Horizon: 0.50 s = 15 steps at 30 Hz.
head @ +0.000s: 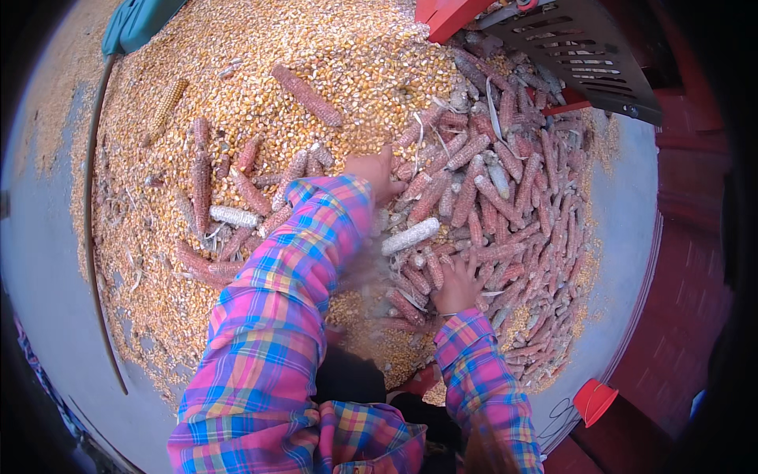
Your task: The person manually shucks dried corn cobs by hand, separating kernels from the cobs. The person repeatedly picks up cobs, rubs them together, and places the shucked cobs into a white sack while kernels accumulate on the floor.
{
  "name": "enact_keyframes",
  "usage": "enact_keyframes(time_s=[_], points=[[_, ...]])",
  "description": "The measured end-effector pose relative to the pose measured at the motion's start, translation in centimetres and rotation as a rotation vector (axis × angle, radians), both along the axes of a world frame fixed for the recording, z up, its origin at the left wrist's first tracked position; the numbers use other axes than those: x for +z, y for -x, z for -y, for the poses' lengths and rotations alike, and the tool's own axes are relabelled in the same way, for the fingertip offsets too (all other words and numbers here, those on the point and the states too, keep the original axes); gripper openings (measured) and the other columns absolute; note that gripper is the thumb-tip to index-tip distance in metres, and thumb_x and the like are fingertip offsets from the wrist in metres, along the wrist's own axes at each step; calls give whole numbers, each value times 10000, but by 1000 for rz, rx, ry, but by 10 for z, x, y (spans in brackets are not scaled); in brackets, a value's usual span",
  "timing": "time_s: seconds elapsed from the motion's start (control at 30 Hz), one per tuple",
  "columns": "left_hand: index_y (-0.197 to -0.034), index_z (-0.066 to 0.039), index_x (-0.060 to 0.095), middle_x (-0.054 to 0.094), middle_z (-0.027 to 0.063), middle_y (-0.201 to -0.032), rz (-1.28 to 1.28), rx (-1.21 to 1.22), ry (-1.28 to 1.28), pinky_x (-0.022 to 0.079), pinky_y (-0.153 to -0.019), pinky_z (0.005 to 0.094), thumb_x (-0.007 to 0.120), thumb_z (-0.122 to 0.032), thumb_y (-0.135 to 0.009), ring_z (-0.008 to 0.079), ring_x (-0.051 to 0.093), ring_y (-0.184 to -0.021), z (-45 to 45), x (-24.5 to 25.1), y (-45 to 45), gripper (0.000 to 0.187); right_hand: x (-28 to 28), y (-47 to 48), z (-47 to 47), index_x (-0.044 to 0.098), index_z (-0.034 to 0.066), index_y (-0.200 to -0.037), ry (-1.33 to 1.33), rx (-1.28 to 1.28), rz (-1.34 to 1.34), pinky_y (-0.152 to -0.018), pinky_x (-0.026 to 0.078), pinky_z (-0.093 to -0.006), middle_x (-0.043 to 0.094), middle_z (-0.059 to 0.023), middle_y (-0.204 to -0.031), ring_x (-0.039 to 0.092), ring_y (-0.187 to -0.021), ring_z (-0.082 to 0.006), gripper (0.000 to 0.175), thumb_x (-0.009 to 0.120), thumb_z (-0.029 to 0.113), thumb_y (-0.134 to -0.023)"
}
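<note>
My left hand (374, 172) reaches across the border between loose corn kernels (373, 53) and a heap of stripped corn cobs (509, 195). Its fingertips are near the reddish cobs; blur and the hand's angle hide whether it grasps one. Lower on the heap, my right hand (459, 288) rests with fingers spread over cobs, one reddish cob (434, 269) lying against its thumb side. Between the two hands lies a whitish cob (411, 236). Another pale cob (235, 216) sits left of my left forearm among reddish ones. A single reddish cob (307, 95) lies on the kernels above my left hand.
A red machine part with a slotted metal plate (574, 56) overhangs the heap at upper right. A long-handled tool with a teal head (142, 23) lies along the left. An ear with yellow kernels (169, 105) is nearby. A red bucket (594, 402) stands at lower right.
</note>
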State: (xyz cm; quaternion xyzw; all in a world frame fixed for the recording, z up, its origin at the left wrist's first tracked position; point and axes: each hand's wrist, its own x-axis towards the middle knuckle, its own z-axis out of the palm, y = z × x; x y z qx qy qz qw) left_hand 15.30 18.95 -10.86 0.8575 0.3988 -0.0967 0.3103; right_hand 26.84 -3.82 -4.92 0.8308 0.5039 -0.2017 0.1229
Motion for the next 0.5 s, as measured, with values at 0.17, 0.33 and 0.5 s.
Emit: enact_keyframes(time_s=[0.17, 0.33, 0.5], points=[[-1147, -84, 418, 588, 170, -933, -44, -220, 211, 421, -767, 457, 600, -430, -669, 328, 564, -890, 40, 4, 22, 618, -4, 13, 59, 550, 90, -966, -62, -64, -156, -887, 280, -539, 373, -116, -1188, 305, -1174, -304, 429, 653, 47, -552], [-1150, -128, 422, 572, 160, -933, 4, -477, 235, 452, -724, 438, 614, -361, -679, 339, 569, -848, 98, 20, 41, 559, -18, 5, 117, 493, 71, -1001, -62, -246, -230, -828, 362, -484, 346, -182, -1187, 366, -1113, -366, 486, 679, 55, -552], [-1159, -153, 421, 511, 135, -941, 53, -437, 68, 472, -692, 411, 592, -245, -670, 319, 554, -847, 105, 44, 96, 526, -40, -26, 160, 438, 75, -1111, -351, -549, -242, -888, 358, -413, 358, -225, -1167, 404, -1058, -405, 583, 641, 14, -568]])
